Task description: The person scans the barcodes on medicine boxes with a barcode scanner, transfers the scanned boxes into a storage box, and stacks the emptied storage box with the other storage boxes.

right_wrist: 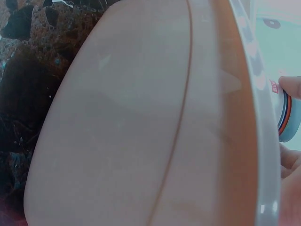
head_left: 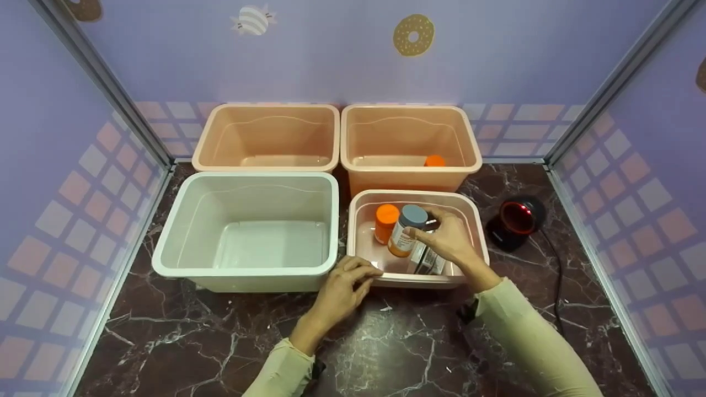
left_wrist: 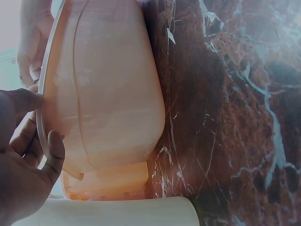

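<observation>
In the head view, my right hand (head_left: 449, 240) reaches into the pale pink bin (head_left: 424, 279) and grips a pill bottle with a grey lid (head_left: 405, 237), thumb across its label. The bottle leans slightly. Beside it, to the left, stands a bottle with an orange cap (head_left: 387, 220). Small boxes (head_left: 429, 260) lie in the bin under my right hand. My left hand (head_left: 342, 289) pinches the bin's front left rim; in the left wrist view its thumb presses the outer wall (left_wrist: 108, 84). In the right wrist view the bin wall hides most of the bottle (right_wrist: 287, 106).
A large white bin (head_left: 248, 272) stands left of the pink one. Behind are two peach bins, left (head_left: 265, 138) and right (head_left: 408, 179); an orange cap (head_left: 435, 161) shows inside the right one. A black scanner (head_left: 518, 218) with a glowing red ring and cable stands at the right.
</observation>
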Motion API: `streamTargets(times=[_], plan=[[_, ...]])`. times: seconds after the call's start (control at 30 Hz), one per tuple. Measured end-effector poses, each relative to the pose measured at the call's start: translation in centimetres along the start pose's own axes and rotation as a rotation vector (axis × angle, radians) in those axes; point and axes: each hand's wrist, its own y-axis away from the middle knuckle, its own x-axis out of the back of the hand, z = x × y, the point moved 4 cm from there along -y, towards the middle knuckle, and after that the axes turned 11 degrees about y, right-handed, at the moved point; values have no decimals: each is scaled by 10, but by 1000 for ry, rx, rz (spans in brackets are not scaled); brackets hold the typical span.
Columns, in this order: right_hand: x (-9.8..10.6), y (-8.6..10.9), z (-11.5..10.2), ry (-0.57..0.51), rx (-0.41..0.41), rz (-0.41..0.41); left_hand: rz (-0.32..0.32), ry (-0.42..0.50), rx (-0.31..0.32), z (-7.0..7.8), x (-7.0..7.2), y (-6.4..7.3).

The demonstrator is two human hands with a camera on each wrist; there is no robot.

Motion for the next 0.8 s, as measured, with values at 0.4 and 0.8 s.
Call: streamTargets(times=[0.4,0.8], plan=[[16,4,4,21,-57,59,3,0,0,0,0,0],[35,10,9,29,-106,95,3,-13,-13,-1,0,1]])
